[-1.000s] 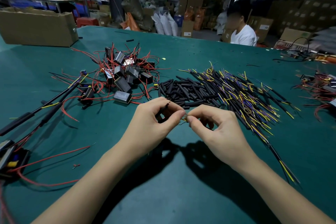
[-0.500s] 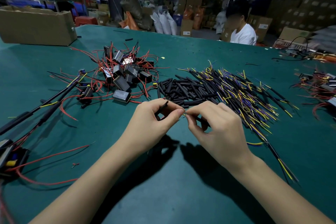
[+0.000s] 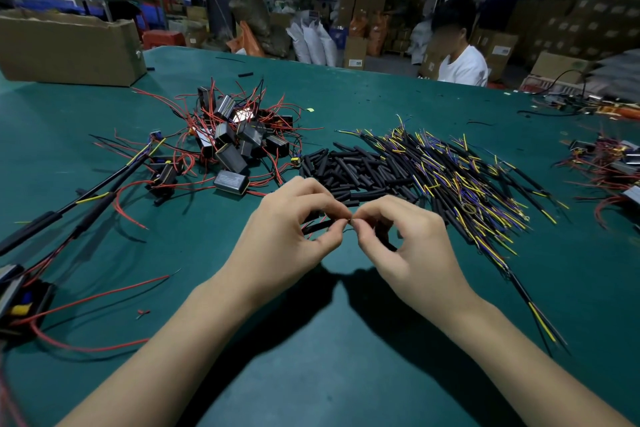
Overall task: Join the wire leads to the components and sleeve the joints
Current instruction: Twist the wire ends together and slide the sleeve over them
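My left hand (image 3: 287,236) and my right hand (image 3: 405,246) meet fingertip to fingertip above the green table (image 3: 311,357). The left pinches a thin wire end and holds a black sleeve (image 3: 317,226) with red leads under its fingers. The right pinches the other thin wire end; its cable (image 3: 530,305) trails off to the right. The joint itself is tiny and mostly hidden by the fingertips. Behind the hands lie a pile of black box components with red leads (image 3: 235,139), a heap of short black sleeves (image 3: 356,170) and a spread of black cables with yellow and blue leads (image 3: 460,180).
Finished sleeved assemblies (image 3: 69,208) lie at the left, with another component (image 3: 20,298) at the left edge. A cardboard box (image 3: 69,48) stands at the back left. More components (image 3: 609,163) lie at the far right. A person in white (image 3: 460,62) sits across the table.
Both hands have stayed together at the joint with small finger movements. The black sleeve has shifted lower under my left fingers, and the right-hand cable has straightened slightly.
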